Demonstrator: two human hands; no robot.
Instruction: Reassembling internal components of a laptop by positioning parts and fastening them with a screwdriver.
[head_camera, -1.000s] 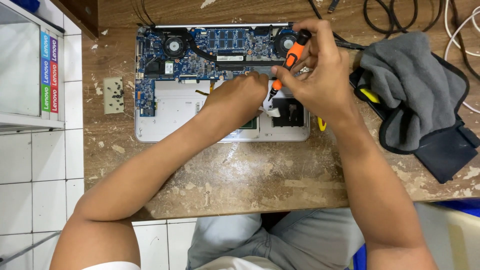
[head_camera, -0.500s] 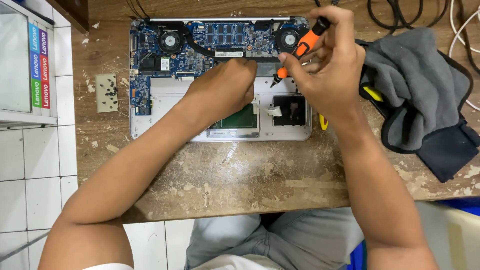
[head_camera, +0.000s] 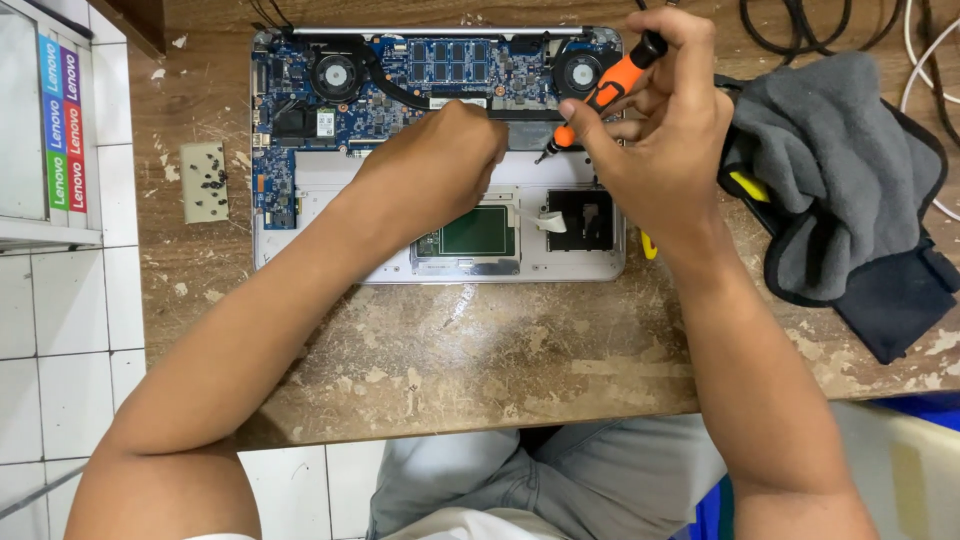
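right hand (head_camera: 665, 150): my grip is closed around an orange-handled screwdriver (head_camera: 605, 90), fingers wrapped on the handle, tip slanting down-left onto the laptop's inside just below the right fan (head_camera: 578, 72).
left hand (head_camera: 440, 165): curled into a loose fist, knuckles resting on the middle of the open laptop (head_camera: 330, 190); fingers tucked under, cannot tell if anything is in that grip.
open laptop: bottom cover off, lying flat at the worktop's far edge, centre-left; blue board, two fans and a row of memory chips along its far side, bare silver shell toward me.
laptop bays: green rectangular part (head_camera: 478, 232) sits in the near-middle bay; dark square part (head_camera: 582, 218) in the bay beside it on the right, a white ribbon between them.
small pad (head_camera: 205, 180): pale rectangle on the worktop just left of the laptop, a cluster of tiny dark screws lying on it.
grey cloth (head_camera: 830, 170): bunched over a dark pouch at the worktop's right edge, near my right wrist; yellow tool tips poke out from under it.
cables (head_camera: 790, 30): black and white loops at the far right corner.
worktop (head_camera: 480, 350): worn wood, near half bare between laptop and near edge, only my forearms cross it.
left edge: white tiled surface and a pale box alongside.
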